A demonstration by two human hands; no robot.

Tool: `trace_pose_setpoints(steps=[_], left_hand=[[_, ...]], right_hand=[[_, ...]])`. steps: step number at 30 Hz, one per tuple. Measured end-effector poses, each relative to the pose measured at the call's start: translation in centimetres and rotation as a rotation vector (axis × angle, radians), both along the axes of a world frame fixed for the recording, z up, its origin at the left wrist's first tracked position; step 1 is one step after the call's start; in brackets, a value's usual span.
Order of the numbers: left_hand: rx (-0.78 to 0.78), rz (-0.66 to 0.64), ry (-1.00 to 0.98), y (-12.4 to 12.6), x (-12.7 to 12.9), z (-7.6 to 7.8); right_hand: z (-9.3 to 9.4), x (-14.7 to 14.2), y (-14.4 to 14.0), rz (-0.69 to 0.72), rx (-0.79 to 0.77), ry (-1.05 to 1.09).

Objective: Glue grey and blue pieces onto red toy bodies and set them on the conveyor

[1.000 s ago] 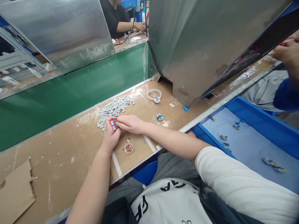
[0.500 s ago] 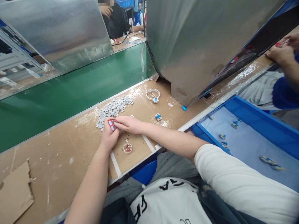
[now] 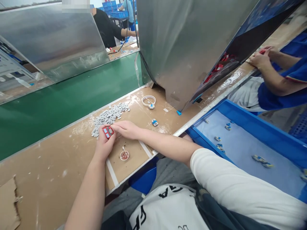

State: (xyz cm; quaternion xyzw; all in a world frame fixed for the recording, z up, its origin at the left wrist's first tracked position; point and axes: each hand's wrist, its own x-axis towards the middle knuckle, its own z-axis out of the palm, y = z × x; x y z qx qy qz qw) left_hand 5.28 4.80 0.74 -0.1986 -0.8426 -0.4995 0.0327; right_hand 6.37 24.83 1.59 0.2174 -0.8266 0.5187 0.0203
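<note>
My left hand [image 3: 104,148] is closed around a small red toy piece [image 3: 107,133] with light-blue panels and a grey part on its face. From the right, my right hand [image 3: 126,129] reaches across, its fingers pressed together at the piece's right edge. Just behind both hands lies a heap of small grey pieces [image 3: 109,116]. A small round cup [image 3: 124,156] of reddish-brown content stands below them, a white stick leaning in it. To the right rests a small blue-and-grey toy piece [image 3: 154,122].
A white ring [image 3: 148,101] with another small piece lies farther back. Metal panels [image 3: 175,48] rise behind the bench. At right, a blue tray [image 3: 240,140] holds several small toys. Torn cardboard [image 3: 8,206] lies at left. A co-worker's hands [image 3: 262,57] are at the far right.
The view has shifted, so the scene sits farther left. My right fingers have drawn back from the red piece's face to its edge, showing more of it.
</note>
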Motion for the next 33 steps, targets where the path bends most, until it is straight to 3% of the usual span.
trace_pose_setpoints(steps=[2,6,9,17,23,28,30,33], left_hand=[[0.05,-0.001,-0.02,-0.1,-0.4,0.2],[0.214,0.029,-0.127,-0.6,-1.1,0.4],[0.359,0.037,-0.129,-0.9,-1.3,0.3],[0.41,-0.113,-0.249,-0.7,-1.0,0.6],[0.343,-0.16,-0.297,-0.2,-0.4,1.2],[0.286,-0.174,-0.332,0.1,-0.3,1.0],[0.257,-0.192,-0.359,0.2,-0.4,0.8],[0.207,-0.207,-0.363,0.3,-0.5,0.7]], right_hand=[[0.6,0.1,1.1,0.05,0.021,0.065],[1.7,0.7,2.9,0.425,0.142,0.09],[2.0,1.3,2.8,0.581,0.257,0.016],[1.4,1.8,1.0,0.651,0.34,0.111],[1.4,1.8,1.1,0.719,0.243,0.049],[1.2,1.6,1.4,0.64,0.03,0.071],[1.0,1.3,1.6,0.512,-0.068,0.097],[0.5,0.7,1.6,0.194,-0.138,0.179]])
